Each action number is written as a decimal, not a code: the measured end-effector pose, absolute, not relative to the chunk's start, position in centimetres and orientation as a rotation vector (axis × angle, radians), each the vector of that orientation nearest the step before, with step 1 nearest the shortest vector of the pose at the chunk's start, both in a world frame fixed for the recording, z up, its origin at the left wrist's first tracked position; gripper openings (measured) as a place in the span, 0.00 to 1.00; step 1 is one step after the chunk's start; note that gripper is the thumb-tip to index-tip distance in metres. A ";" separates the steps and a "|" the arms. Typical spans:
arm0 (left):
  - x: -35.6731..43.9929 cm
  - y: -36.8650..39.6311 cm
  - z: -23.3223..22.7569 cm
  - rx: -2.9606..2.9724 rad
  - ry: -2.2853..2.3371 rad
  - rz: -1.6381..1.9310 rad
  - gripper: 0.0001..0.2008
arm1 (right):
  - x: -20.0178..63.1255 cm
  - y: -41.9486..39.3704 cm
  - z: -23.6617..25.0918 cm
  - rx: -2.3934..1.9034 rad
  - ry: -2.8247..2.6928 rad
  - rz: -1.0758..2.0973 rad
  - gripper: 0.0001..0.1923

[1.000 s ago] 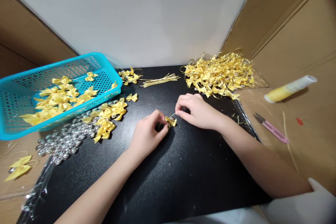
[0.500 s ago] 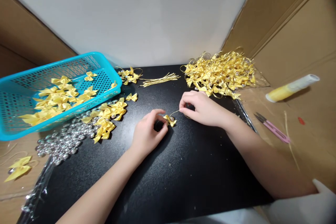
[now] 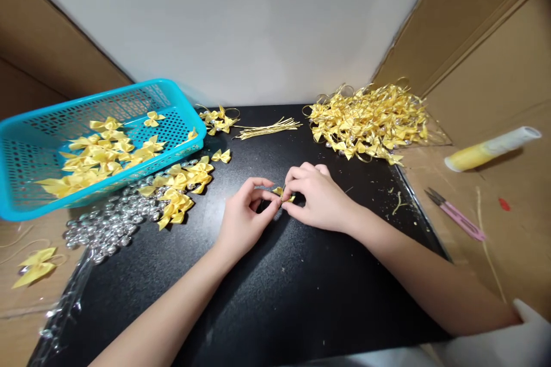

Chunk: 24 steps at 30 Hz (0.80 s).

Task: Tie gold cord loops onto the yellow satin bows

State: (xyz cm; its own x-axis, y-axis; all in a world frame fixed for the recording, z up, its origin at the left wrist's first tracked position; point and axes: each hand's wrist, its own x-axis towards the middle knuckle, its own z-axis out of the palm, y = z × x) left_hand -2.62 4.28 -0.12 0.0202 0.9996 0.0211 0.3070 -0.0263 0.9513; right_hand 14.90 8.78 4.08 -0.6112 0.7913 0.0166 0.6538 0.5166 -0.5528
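Observation:
Both hands meet over the middle of the black table (image 3: 258, 298). My left hand (image 3: 247, 209) is closed in a pinch on a small yellow ribbon bow (image 3: 279, 190). From the other side my right hand (image 3: 316, 198) pinches at the same bow, its thumb and forefinger close to the left fingertips. Fingers cover most of the bow, and the gold cord and bead on it are largely hidden. Beyond the hands lies a bunch of cut gold cords (image 3: 269, 128), beside a few bows with cord loops (image 3: 218, 120).
A turquoise basket (image 3: 189, 106) of yellow bows stands left, with silver beads (image 3: 103, 232) and loose bows (image 3: 176, 206) by it. Finished-looking looped bows (image 3: 365, 120) are heaped at back right. Pink-handled snips (image 3: 458, 218) and a yellow-white tube (image 3: 491, 149) lie on cardboard at right.
My right hand has come left from the stretched cord to the bow, and its fingertips now meet my left hand's. My left hand keeps its pinch. The view has shifted slightly.

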 end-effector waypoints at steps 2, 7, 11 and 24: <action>-2.6 4.2 -0.2 1.422 1.409 1.057 0.12 | 14.6 8.6 3.8 -1.247 -2.457 0.733 0.05; -2.5 4.2 -0.1 1.431 1.406 1.056 0.12 | 14.3 8.4 3.3 -1.287 -2.392 0.754 0.06; -2.5 4.2 -0.1 1.568 1.418 1.052 0.11 | 14.4 8.7 3.2 -1.292 -2.381 0.800 0.06; -2.6 4.2 -0.2 1.662 1.461 1.063 0.10 | 14.5 8.7 3.4 -1.305 -2.415 0.776 0.03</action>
